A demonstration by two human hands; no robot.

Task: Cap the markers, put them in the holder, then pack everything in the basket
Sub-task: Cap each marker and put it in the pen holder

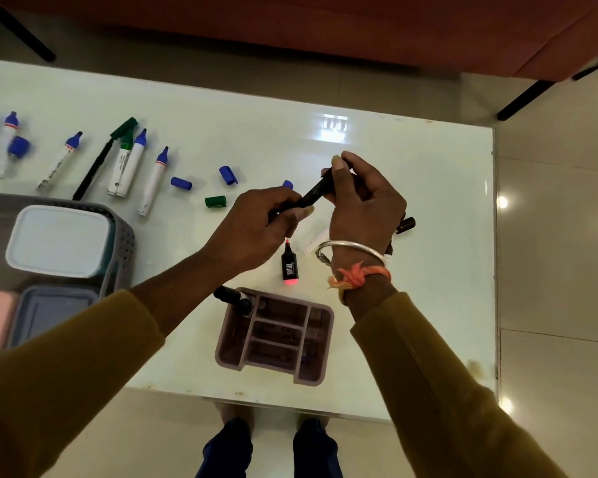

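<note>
Now your left hand (256,229) and right hand (363,208) each keep a tight grip on one black marker (313,194), up over the bench (411,322) just beyond the holder (223,346). Pink highlighter (289,265) lies between holder and hands. Basket (125,236) sits left of holder.

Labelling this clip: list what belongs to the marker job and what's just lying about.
Job: black marker held by left hand and right hand; uncapped blue markers; blue caps; green cap; pink highlighter; holder; basket.
Lying about: white-lidded box; grey-lidded box; red sofa.
</note>
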